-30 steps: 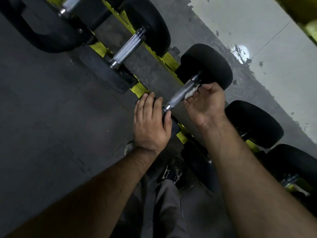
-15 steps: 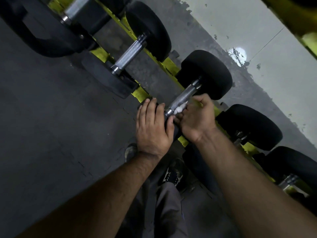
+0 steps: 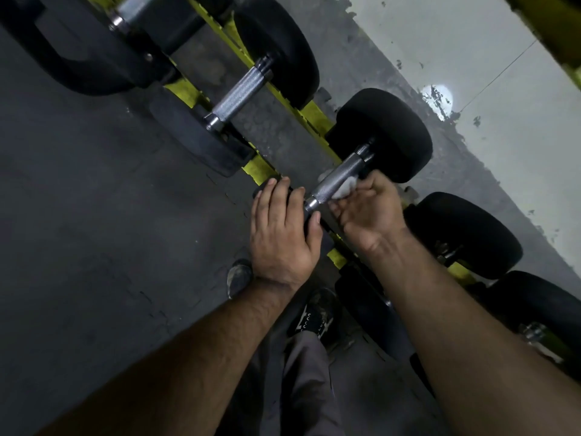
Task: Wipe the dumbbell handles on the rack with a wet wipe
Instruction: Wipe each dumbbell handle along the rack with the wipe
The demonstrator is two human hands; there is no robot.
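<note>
Item 1: dumbbell handle [image 3: 338, 179], knurled metal, centre of the frame, running diagonally from lower left to upper right between 2 black rubber heads. The far head [image 3: 385, 133] stood upper right of the handle; the near head was almost wholly covered by the left hand.

Item 2: wet wipe [image 3: 344, 187], white, bunched, pressed against the underside of the handle near its middle, with a small white edge also showing at the handle's upper-left side. It lay inside the right grip, between the fingers and the metal.

Item 3: right hand [image 3: 366, 212], centre right, fingers curled up under the handle and pinching the wipe to it.

Item 4: left hand [image 3: 283, 229], just left of the handle's near collar, laid over the near head with fingers fairly straight and close together, thumb down the inner face of the head. This grip was a flat press, not a closed hold.

Item 5: rack [image 3: 314, 116], yellow rails crossing diagonally from upper left to lower right beneath the dumbbells.

Item 6: a 2nd dumbbell [image 3: 240, 94], upper centre, untouched; further black heads at lower right.

Item 7: dark floor [image 3: 94, 215] on the left; grey trouser legs and shoes at bottom centre.
</note>
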